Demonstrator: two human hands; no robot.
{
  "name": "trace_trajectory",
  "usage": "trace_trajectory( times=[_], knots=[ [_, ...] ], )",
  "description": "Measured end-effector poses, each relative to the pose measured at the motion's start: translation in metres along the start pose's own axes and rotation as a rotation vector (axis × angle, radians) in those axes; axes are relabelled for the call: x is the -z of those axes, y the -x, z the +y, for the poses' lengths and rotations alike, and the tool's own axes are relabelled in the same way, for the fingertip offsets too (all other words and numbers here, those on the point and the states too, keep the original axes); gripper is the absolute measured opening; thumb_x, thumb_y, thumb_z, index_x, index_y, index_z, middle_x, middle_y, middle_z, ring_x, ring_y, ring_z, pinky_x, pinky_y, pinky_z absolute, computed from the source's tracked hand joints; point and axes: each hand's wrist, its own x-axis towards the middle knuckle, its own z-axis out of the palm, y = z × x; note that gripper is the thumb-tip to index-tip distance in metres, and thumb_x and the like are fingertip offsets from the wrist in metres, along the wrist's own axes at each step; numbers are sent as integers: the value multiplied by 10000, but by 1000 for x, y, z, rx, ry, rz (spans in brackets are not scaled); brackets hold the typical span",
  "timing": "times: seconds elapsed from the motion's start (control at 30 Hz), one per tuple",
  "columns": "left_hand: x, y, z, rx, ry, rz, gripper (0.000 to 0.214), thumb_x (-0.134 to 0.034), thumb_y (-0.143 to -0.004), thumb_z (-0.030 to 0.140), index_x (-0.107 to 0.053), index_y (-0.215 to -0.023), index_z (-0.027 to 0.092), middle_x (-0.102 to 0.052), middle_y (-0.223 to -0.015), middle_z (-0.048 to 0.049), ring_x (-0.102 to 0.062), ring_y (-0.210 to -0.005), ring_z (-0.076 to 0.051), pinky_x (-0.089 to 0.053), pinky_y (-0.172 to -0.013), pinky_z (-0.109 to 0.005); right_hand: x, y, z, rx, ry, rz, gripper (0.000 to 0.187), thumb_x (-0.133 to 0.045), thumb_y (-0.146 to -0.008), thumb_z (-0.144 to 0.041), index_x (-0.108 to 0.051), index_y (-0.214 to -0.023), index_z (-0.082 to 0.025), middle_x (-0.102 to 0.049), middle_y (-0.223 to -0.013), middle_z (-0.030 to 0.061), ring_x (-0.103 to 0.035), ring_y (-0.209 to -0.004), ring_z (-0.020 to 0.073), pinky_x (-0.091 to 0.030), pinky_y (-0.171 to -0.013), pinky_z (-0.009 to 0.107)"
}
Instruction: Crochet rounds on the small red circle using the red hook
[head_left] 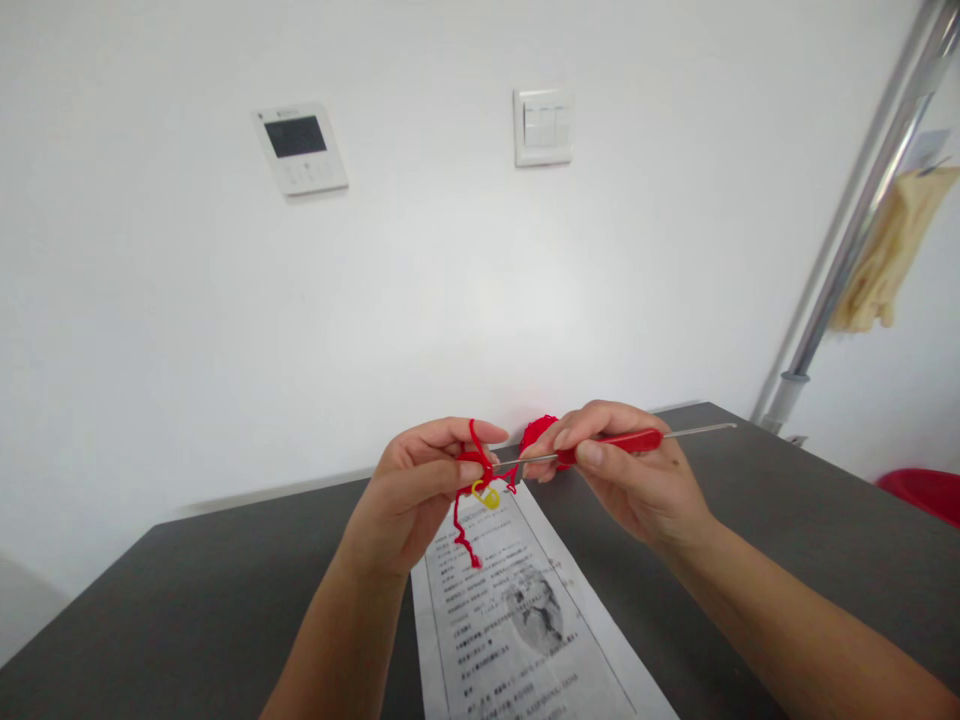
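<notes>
The left hand (420, 480) is pinching a small piece of red yarn work (484, 468) between thumb and forefinger, just above a printed sheet (517, 620) that is lying on the dark table (225, 600). A yellow stitch marker (486, 495) is hanging from the work, and a loose tail is dangling below it. The right hand (630, 475) is gripping the red handle of a crochet hook (622, 440) with closed fingers, holding it level (its metal tip is reaching into the yarn work). A red yarn ball (536, 432) is sitting just behind the right fingers, near the wall.
</notes>
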Motion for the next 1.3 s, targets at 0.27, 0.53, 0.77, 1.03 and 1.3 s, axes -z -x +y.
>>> trace_trajectory(
  times=[0.27, 0.53, 0.77, 1.03, 1.3],
  knots=[
    [-4, 1, -5, -28, -71, 13, 249, -849, -665, 194, -817, -912, 187, -777, -750, -45, -681, -709, -157, -505, -705, -262, 2, 6, 2, 346, 478, -110, 179, -681, -928, -179, -745, -1048, -294, -787, -1095, 37, -734, -1026, 201, -613, -901, 384],
    [-9, 3, -7, -33, -138, 31, 250, -848, -694, 216, -807, -941, 205, -777, -749, -27, -696, -741, -162, -527, -759, -272, 5, 1, -2, 387, 617, -203, 180, -636, -947, -154, -726, -1062, -261, -775, -1113, 67, -717, -1060, 205, -591, -928, 381],
    [-7, 0, -8, -93, -164, 135, 190, -812, -723, 195, -807, -913, 206, -793, -799, -26, -697, -758, -137, -533, -733, -227, 6, 0, 2, 178, 336, -40, 83, -690, -935, -272, -768, -964, -269, -802, -1002, 32, -762, -942, 176, -630, -825, 309],
    [-9, 2, -8, -116, -203, 180, 135, -787, -708, 153, -799, -835, 196, -711, -668, 19, -626, -638, -81, -498, -638, -177, 12, -1, 1, 98, 310, -57, 87, -704, -922, -312, -770, -925, -255, -808, -1001, 40, -763, -926, 181, -626, -775, 292],
    [-12, 2, -5, -104, -311, 205, 162, -771, -661, 138, -779, -817, 180, -689, -659, 18, -608, -625, -91, -490, -603, -187, 25, -4, -2, 89, 279, -232, 124, -641, -970, -283, -747, -1024, -251, -790, -1062, 53, -742, -1010, 182, -612, -863, 327]
  ],
)
